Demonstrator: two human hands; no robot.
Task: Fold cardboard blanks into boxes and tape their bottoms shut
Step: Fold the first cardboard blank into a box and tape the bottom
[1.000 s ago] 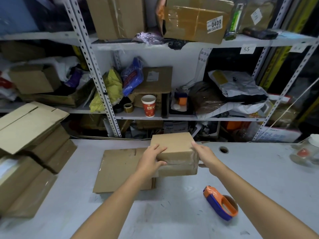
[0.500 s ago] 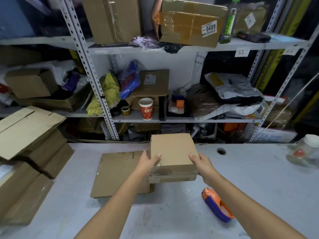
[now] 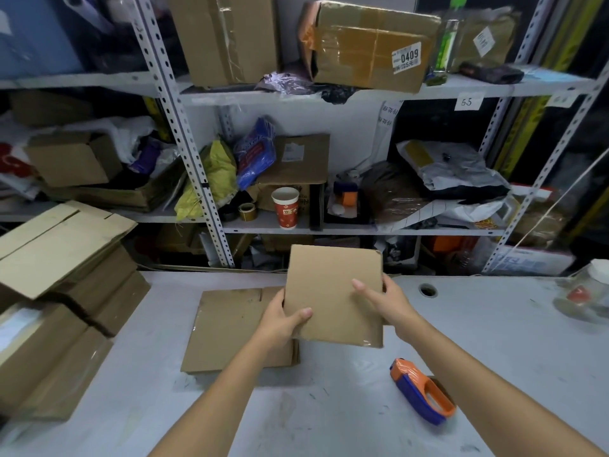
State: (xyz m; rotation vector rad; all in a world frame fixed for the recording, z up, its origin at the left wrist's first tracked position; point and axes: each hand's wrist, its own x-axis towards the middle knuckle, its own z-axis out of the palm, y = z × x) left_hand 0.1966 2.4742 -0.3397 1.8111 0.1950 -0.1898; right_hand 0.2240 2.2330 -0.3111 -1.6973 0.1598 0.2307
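Left of the flat corrugated blanks (image 3: 230, 328) on the scuffed grey table (image 3: 494, 341), brown cartons (image 3: 59, 291) sit stacked. The box (image 3: 333, 291) now tips up above the blanks and shows one plain, matte square face instead of its taped side. The left hand (image 3: 280, 321) pinches its lower left edge. The right hand (image 3: 385, 301) clasps its right edge. An orange-and-blue plastic tape dispenser (image 3: 421, 390) lies further right.

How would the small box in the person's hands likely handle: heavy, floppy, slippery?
Probably light: the left hand and right hand hold the box tilted above the table with thumbs and fingers alone. Likely stiff, as its face looks flat. Matt cardboard, so probably not slippery.
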